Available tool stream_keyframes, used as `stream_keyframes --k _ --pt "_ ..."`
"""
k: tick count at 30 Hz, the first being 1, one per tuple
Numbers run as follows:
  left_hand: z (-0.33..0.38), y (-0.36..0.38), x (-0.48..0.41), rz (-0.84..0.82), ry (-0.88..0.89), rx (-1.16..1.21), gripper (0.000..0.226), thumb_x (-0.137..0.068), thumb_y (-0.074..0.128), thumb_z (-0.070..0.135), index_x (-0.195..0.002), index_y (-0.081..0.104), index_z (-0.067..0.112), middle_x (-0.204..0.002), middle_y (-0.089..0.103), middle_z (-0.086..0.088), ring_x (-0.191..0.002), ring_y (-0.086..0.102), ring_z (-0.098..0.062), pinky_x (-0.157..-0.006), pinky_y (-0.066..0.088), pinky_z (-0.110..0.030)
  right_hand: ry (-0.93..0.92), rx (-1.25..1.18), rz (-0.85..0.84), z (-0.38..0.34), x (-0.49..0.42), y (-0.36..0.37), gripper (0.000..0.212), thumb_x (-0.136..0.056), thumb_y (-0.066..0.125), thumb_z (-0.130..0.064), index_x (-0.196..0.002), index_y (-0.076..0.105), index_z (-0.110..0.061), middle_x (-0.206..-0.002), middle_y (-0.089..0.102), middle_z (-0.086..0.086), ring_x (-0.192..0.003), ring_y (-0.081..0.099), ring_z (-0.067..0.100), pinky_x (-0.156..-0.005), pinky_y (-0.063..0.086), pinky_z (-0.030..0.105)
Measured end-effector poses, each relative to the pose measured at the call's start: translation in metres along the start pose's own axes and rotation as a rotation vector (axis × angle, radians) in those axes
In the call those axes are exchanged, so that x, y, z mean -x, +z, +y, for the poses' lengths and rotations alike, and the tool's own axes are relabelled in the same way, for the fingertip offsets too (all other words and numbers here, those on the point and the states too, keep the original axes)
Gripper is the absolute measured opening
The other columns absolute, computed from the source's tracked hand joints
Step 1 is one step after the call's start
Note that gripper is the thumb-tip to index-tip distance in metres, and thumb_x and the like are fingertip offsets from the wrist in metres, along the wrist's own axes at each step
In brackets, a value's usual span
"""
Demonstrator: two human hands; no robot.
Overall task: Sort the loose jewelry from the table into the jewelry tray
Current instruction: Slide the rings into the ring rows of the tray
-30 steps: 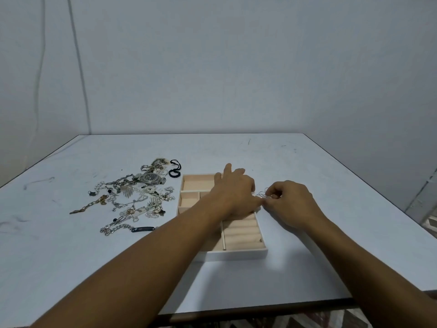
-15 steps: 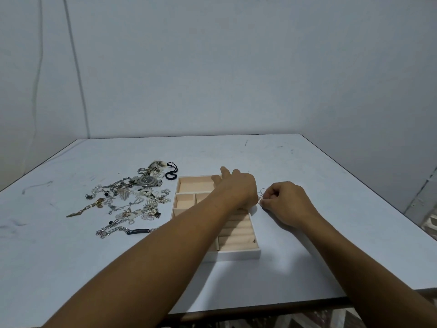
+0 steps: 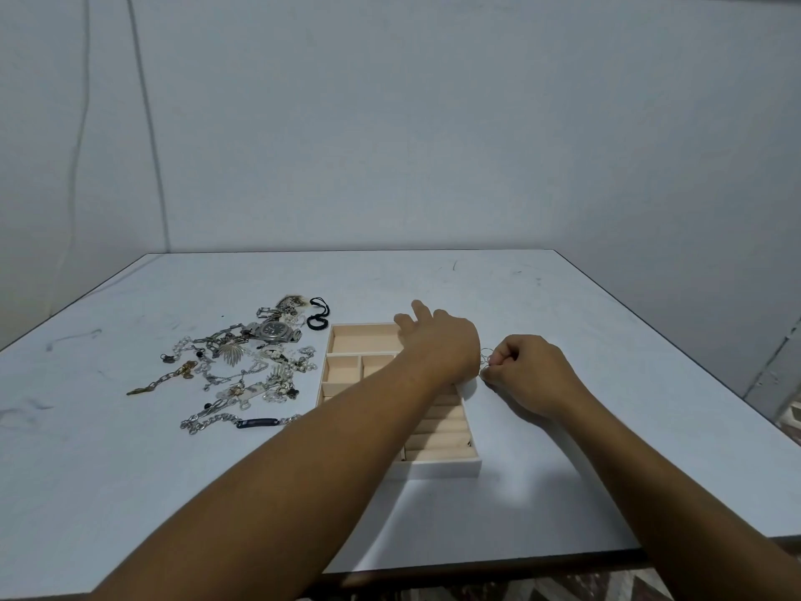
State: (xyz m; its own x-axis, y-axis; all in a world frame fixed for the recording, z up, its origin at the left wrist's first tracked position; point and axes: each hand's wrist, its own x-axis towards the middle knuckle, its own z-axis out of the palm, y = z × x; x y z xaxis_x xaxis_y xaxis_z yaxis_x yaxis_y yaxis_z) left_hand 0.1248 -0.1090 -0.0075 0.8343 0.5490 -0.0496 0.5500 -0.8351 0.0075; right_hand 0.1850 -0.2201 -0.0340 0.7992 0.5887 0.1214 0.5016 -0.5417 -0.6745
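A beige jewelry tray [image 3: 437, 467] with several compartments and ring rolls sits mid-table. My left hand [image 3: 437, 344] hovers over its far right part, index finger stretched out; what its thumb side touches is hidden. Just right of the tray, my right hand [image 3: 526, 375] is closed on a thin wire-like silver piece [image 3: 486, 357] that shows between both hands. A heap of loose jewelry [image 3: 242, 366] lies left of the tray: chains, a wristwatch [image 3: 275, 330], a black cord loop [image 3: 318, 316] and a chain bracelet with a dark plate [image 3: 255, 422].
The white table [image 3: 563, 305] ends in a dark edge near me and at the right. A grey wall stands behind, with a cable running down it at the left. Patterned floor shows at the bottom right.
Both hands have stayed at the tray's right edge, working the thin silver piece. The view has tilted slightly, shifting everything a little to the left.
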Motion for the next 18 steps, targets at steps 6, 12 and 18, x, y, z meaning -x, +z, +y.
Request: stream_keyframes --k 6,12,18 --pt "-0.001 -0.001 -0.001 -0.038 0.014 0.04 0.034 -0.084 0.06 0.019 -0.115 0.051 0.01 -0.13 0.041 -0.013 -0.135 0.016 -0.042 -0.105 0.024 -0.054 -0.029 0.001 0.008 0.001 0.003 -0.001 0.015 -0.079 0.07 -0.015 -0.066 0.064 -0.016 -0.071 0.067 -0.007 -0.071 0.059 0.006 -0.055 0.038 0.018" --pt "-0.021 -0.003 -0.005 0.03 0.114 0.459 0.014 -0.082 0.068 0.025 -0.086 0.065 0.012 -0.103 0.064 -0.001 -0.119 0.047 -0.025 -0.095 0.041 -0.04 -0.018 -0.06 -0.019 0.001 0.005 -0.009 0.014 -0.079 0.068 -0.012 -0.066 0.07 -0.017 -0.07 0.07 -0.007 -0.073 0.064 0.004 -0.057 0.041 0.015" --pt "-0.082 -0.013 0.013 0.235 0.14 0.82 0.02 -0.077 0.078 0.027 -0.066 0.061 0.024 -0.075 0.066 0.005 -0.074 0.061 -0.012 -0.071 0.046 -0.027 -0.042 -0.181 -0.035 -0.009 0.002 -0.019 0.011 -0.08 0.07 -0.011 -0.071 0.074 -0.014 -0.068 0.071 -0.003 -0.05 0.058 -0.006 -0.045 0.038 0.003"
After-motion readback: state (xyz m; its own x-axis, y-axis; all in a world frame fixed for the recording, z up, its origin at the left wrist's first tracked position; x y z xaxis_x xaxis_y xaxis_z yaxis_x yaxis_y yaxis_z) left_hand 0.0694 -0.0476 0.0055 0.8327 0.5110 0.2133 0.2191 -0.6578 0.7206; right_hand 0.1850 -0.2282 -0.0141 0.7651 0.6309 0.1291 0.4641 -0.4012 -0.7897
